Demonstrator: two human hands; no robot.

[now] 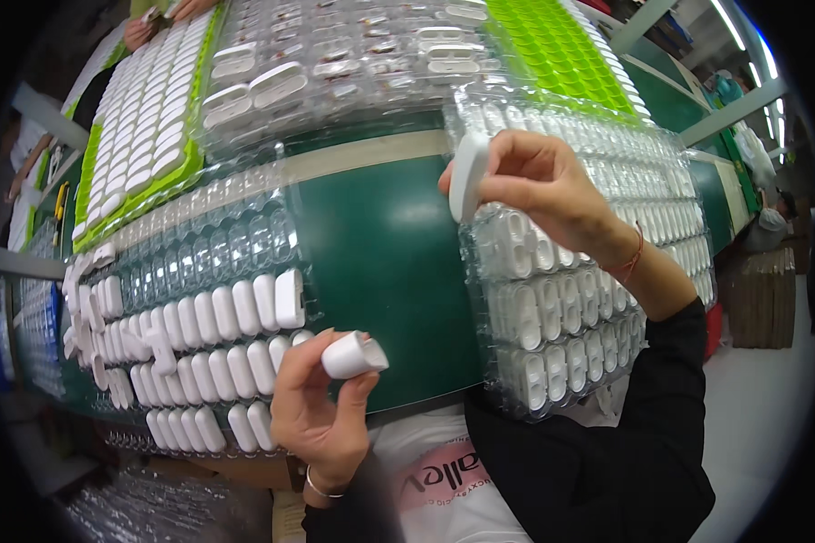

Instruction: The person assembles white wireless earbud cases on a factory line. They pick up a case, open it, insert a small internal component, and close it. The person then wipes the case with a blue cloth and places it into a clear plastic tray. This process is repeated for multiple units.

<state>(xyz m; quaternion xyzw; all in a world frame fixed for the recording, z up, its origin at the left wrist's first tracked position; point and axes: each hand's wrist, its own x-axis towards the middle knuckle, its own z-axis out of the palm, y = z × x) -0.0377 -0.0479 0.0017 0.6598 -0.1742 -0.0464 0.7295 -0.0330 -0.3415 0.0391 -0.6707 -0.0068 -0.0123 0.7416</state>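
My left hand (321, 418) is closed on a small white plastic case shell (346, 357), which it holds tilted, hollow end to the right, over the green table (385, 244). Higher up, my right hand (557, 185) pinches a white oblong plastic shell (468, 177) on edge between thumb and fingers. Below that hand lies a clear blister tray (507, 317) with rows of white inner pieces. Beside my left hand, a second clear tray (208, 240) carries rows of rounded white shells (231, 312) in its nearer part, while its farther pockets hold nothing.
Loose white pieces (86, 303) are heaped at the left tray's edge. Beyond are a green tray of white shells (145, 113), a clear tray of open cases (335, 63) and a bright green tray (561, 50). Another person's hands (167, 20) work at the far left.
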